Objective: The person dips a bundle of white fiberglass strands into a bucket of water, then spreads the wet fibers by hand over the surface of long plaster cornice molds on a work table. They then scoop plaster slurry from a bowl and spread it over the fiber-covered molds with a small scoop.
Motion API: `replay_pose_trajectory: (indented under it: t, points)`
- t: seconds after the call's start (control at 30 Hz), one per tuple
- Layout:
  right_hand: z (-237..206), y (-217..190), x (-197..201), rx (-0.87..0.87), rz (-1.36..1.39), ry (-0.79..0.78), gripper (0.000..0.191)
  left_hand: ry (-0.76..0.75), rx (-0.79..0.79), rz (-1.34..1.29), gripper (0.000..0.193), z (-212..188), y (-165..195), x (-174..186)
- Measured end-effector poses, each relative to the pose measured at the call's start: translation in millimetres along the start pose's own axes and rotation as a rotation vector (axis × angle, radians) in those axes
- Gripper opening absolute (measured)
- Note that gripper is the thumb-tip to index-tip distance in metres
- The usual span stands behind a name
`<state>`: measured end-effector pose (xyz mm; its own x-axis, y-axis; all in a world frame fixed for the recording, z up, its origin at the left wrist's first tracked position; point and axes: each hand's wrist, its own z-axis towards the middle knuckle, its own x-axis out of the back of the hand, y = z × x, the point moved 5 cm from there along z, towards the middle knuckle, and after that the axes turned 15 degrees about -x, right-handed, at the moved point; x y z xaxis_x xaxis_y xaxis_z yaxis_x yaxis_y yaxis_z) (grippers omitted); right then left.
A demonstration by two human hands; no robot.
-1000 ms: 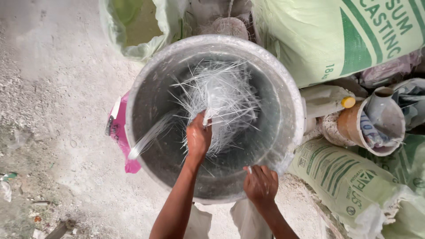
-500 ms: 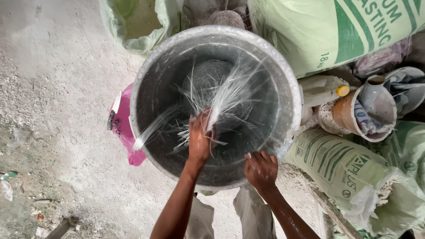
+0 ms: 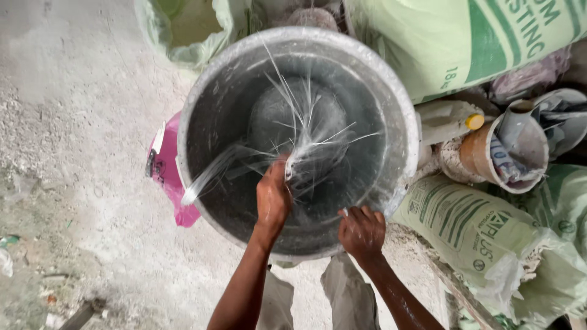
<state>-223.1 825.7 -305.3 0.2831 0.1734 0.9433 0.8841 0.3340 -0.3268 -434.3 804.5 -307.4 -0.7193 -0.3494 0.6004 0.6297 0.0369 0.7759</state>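
Here, basin [image 3: 391, 104]: big, grey, dust-crusted, on the powdery floor [image 3: 79, 153].
Fibres [image 3: 306, 131]: pale, glassy strands fanning inside the basin.
Left hand [image 3: 273, 197]: grip clamped on the fibres.
Right hand [image 3: 362, 231]: grip closed over the basin's near rim.

You have a single view — the camera on your head, looking almost straight down and close in. It faces into the mouth of the grey basin [image 3: 214, 79], which fills the middle of the picture, with your left hand [image 3: 272, 198] and right hand [image 3: 362, 231] entering from the bottom edge. The dusty floor [image 3: 73, 183] runs down the left side — green sacks [image 3: 477, 226] crowd the right. No second view overlaps it.
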Motion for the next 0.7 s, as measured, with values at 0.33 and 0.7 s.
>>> replay_pose_trajectory:
  t: [0.33,0.7]
  points:
    - [-2.9,0.1,-2.0,0.006,-0.032,0.019,0.012,0.121,-0.023,-0.087,0.041,12.8,9.6,11.2]
    - [-7.5,6.0,-7.2,-0.015,-0.001,0.034,0.014,-0.052,0.079,0.294,0.082,29.5,-43.9,-20.8]
